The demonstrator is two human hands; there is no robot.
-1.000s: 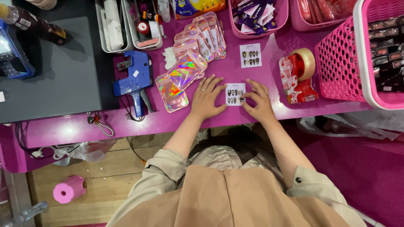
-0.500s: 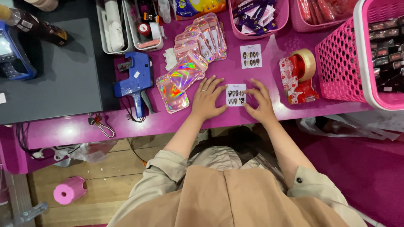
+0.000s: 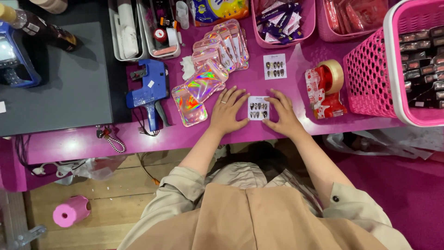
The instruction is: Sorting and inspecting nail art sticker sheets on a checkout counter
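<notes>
A small white card of press-on nails lies flat on the pink table, just below the middle of the frame. The left hand rests on the table at the card's left edge, fingers spread and flat, fingertips touching it. The right hand lies likewise at the right edge, fingers spread, gripping nothing. Both seem to press the card's sides to keep it square and still on the surface.

Straight above, a second nail card lies apart on the table. To the upper left, a fanned row of shiny holographic pouches runs down toward the left hand, overlapped so that each can be lifted off in turn. Further left lies a blue price-label gun on its side, handle toward the table's near edge. To the right stands a red tape dispenser, and beyond it a pink basket fills the right edge of the frame. Pink trays line the top.
</notes>
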